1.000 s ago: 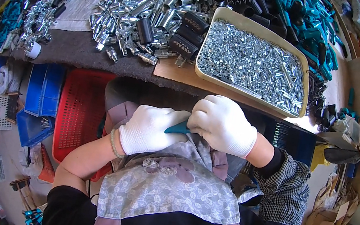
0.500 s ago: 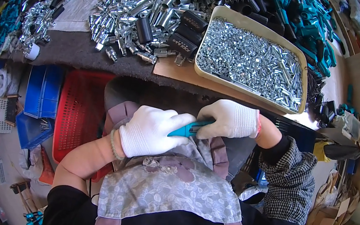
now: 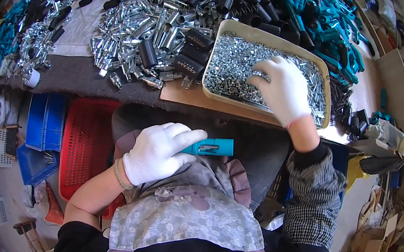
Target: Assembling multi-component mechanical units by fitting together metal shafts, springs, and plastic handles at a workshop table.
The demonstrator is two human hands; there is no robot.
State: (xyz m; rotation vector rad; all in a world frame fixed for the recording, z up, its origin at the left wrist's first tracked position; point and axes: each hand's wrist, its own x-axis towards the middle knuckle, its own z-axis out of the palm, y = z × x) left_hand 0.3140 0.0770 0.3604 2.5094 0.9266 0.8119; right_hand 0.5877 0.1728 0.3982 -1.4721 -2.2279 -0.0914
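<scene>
In my gloved left hand (image 3: pixel 159 152), above my lap, lies a teal plastic tube-like housing (image 3: pixel 218 147). The fingers wrap its left end; its right end sticks out sideways. A slot in its side shows a metal piece inside. My gloved right hand (image 3: pixel 285 89) reaches over the cream tray (image 3: pixel 264 110), thumb and forefinger apart above the small shiny metal parts (image 3: pixel 236 67) that fill it. Nothing shows between those two fingertips; the other fingers are partly hidden. Longer metal pins lie at the tray's right side.
Left of the tray, black sleeves (image 3: pixel 189 67) and a heap of metal fittings (image 3: pixel 130 43) cover the bench. Teal housings (image 3: pixel 331 35) pile up at the back right. Below the bench edge stand a red basket (image 3: pixel 79 155) and blue bins (image 3: pixel 46 123).
My right hand has let go of the teal housing and moved up and right over the tray. My left hand still holds the housing, whose slotted side now shows.
</scene>
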